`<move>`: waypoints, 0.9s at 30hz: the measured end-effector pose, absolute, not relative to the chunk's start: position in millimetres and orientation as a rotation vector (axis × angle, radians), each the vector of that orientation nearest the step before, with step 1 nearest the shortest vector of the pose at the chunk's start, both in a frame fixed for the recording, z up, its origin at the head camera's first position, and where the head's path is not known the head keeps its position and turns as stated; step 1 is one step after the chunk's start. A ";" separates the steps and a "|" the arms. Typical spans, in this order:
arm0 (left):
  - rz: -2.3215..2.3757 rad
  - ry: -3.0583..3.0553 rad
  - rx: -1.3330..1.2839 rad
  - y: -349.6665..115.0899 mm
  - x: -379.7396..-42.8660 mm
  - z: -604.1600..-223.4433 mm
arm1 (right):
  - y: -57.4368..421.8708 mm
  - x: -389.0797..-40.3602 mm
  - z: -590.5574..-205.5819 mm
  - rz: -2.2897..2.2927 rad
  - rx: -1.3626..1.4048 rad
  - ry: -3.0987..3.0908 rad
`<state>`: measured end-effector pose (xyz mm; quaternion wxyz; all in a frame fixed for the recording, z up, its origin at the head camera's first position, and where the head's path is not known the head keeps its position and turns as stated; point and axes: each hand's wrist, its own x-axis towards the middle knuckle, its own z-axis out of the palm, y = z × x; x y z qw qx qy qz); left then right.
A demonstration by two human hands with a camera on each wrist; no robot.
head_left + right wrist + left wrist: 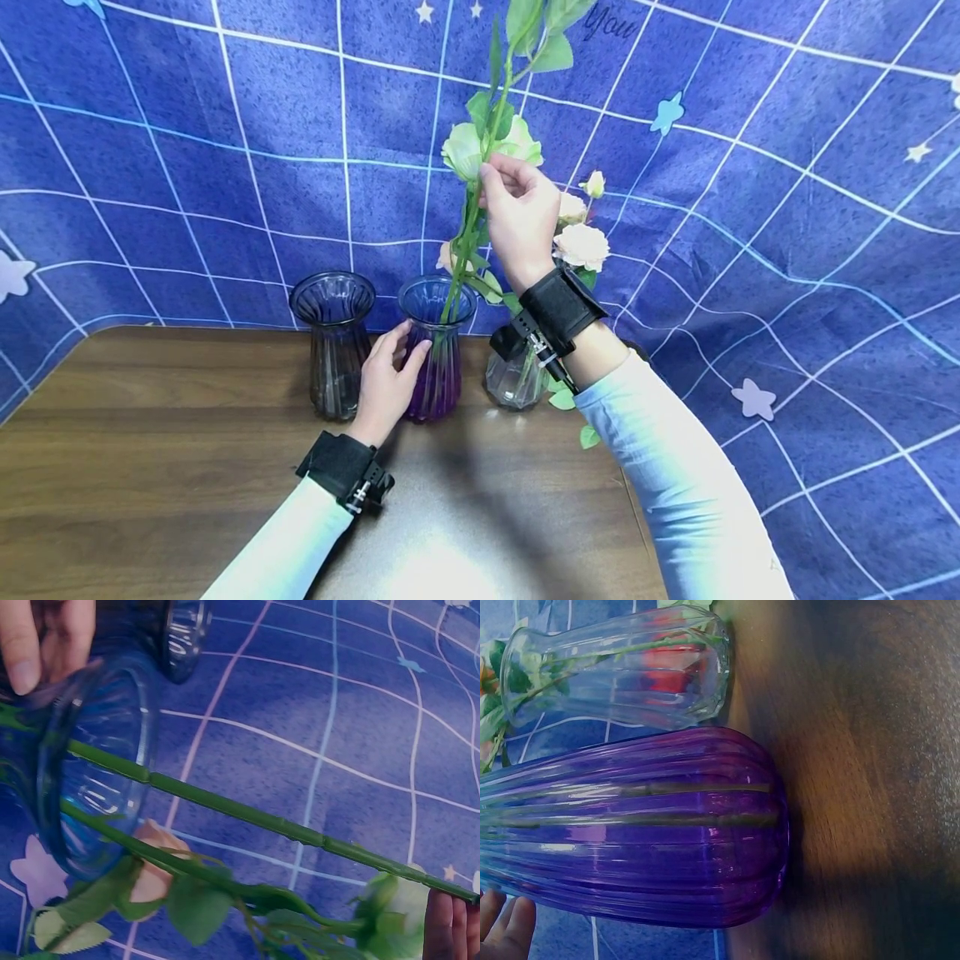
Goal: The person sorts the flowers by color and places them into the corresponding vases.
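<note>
Head view shows our right grip point(522, 212) pinching a green stem point(236, 810) that runs down into the purple vase point(435, 387) on the surface point(187, 467), while our left grip point(385, 379) is loosely spread at the vase's side. We judge settling this stem to be the step in hand; the next move likely calls for steadying the vase and loosening the pinch gently.

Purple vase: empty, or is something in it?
Not empty: the purple vase holds two stems, which show through its wall, reaching nearly to its base.
</note>
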<state>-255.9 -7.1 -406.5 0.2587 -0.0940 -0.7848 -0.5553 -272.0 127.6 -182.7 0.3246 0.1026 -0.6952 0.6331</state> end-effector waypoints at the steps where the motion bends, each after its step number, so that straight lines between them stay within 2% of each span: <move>1: -1.506 -2.128 -0.254 -7.2 -256.0 -406.4 | 127.0 -272.0 -185.3 1.654 0.273 -1.830; 27: -1.513 -2.154 -0.247 -9.7 -257.1 -409.2 | 118.0 -276.6 -251.4 1.560 0.258 -2.004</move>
